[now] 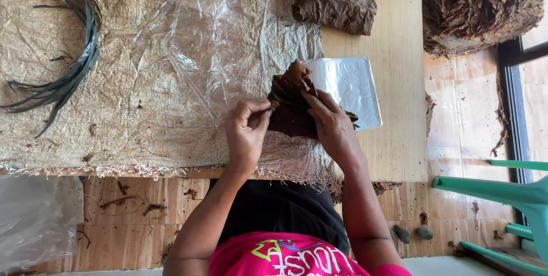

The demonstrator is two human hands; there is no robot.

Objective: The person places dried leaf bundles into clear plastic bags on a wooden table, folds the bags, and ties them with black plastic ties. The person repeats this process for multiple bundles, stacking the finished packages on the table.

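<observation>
Fingers of my left hand (246, 130) and right hand (328, 125) pinch the crumpled dark-brown dried leaf (290, 100) over the coarse tan burlap cloth (125, 82); gentle, even pulling should avoid tearing.

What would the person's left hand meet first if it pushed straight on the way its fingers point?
Probably the dark dried leaf, which the left hand already pinches; beyond it lies the right hand.

A pale wooden counter (394, 42) carries coarse tan burlap cloth (131, 99); right of the burlap lies a shiny silver rectangular sheet (351, 87).
</observation>
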